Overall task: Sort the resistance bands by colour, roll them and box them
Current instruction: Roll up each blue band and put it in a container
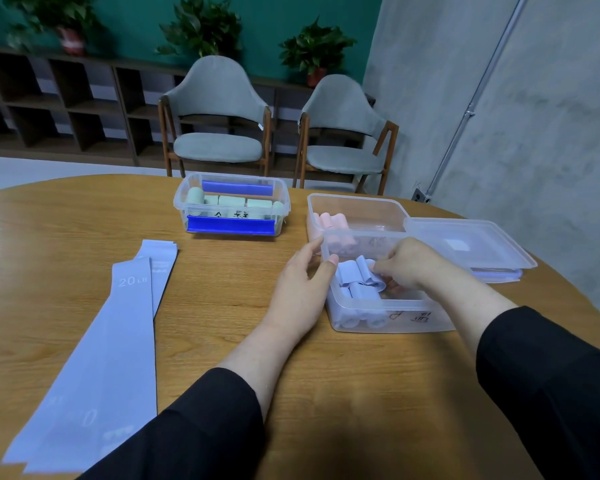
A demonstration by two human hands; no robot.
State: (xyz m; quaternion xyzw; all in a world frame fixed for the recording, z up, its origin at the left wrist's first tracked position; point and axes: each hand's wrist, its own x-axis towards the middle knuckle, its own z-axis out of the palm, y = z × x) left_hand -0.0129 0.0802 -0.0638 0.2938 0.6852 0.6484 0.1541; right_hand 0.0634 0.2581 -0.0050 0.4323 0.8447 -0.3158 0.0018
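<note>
Rolled lilac band under right hand, in near box

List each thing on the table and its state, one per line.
Near box: open, holding rolled lilac bands.
Lilac roll: gripped by right hand, going in.
Left hand: steadying the near box.
Pink box: open, pink rolls inside.
Green box: open, green rolls inside.
Flat lilac bands: unrolled.
Lid: off.
</note>
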